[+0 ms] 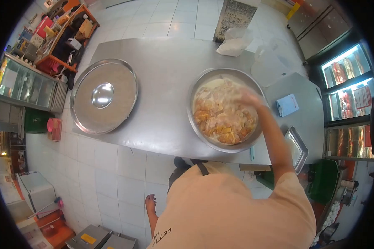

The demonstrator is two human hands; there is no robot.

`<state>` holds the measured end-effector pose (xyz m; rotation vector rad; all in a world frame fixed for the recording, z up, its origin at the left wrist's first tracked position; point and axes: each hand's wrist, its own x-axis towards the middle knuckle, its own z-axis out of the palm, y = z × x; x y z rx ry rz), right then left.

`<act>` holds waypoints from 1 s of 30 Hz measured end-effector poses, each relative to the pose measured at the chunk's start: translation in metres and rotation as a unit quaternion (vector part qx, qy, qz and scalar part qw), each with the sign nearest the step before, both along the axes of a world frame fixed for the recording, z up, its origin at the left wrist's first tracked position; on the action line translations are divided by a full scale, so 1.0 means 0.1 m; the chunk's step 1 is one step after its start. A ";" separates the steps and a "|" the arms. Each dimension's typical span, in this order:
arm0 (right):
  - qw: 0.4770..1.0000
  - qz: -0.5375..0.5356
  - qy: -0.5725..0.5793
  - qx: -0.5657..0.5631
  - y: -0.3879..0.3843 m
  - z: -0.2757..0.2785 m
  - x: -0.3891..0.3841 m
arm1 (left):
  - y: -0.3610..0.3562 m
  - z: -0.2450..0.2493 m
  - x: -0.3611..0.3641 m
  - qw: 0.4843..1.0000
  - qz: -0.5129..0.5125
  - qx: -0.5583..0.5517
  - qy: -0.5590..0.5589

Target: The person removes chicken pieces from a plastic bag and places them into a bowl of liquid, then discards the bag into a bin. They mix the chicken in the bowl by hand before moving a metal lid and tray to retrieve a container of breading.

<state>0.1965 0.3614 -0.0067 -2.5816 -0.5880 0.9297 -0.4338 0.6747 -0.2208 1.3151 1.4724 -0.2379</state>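
Note:
A wide steel bowl (192, 120) on the metal table holds pieces of raw meat, apparently chicken (224, 110), in a pale, milky liquid with yellow-orange patches. My right hand (248, 98) is over the right side of the bowl, at or just above the meat. It is smeared by motion, so its fingers and anything in them cannot be made out. Away from the table, my left hand (151, 203) hangs low at my side, its fingers loosely bent and a little apart, with nothing in it.
A large round steel lid or tray (85, 89) lies on the left of the steel table (164, 83). Around the bowl are a plastic bag (235, 41), a translucent container (272, 62), a blue-and-white packet (287, 104) and a rectangular metal tray (297, 149). Lit display fridges (347, 70) stand right.

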 end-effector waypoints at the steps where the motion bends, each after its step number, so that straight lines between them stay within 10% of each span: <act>1: 0.999 -0.036 -0.006 0.011 0.05 -0.16 0.18 | -0.02 0.01 -0.04 1.000 -0.003 -0.012 0.012; 3: 0.979 -0.002 -0.199 0.052 0.16 -0.94 0.48 | -0.07 0.00 -0.06 0.999 -0.005 -0.023 0.029; 5: 0.997 -0.010 -0.071 -0.008 0.42 -1.02 0.52 | -0.13 0.03 -0.15 0.999 -0.009 -0.027 0.028; 10: 0.992 0.057 0.059 -0.095 0.68 -0.69 0.35 | -0.26 0.07 -0.22 0.998 -0.040 -0.020 0.032; 18: 0.945 0.272 -0.178 -0.043 -0.05 -0.21 -0.98 | -0.15 0.04 -0.06 0.999 -0.026 -0.030 0.035; 30: 0.955 0.100 -0.278 -0.021 0.18 -1.23 -0.44 | -0.10 0.23 0.48 0.996 -0.087 0.004 -0.003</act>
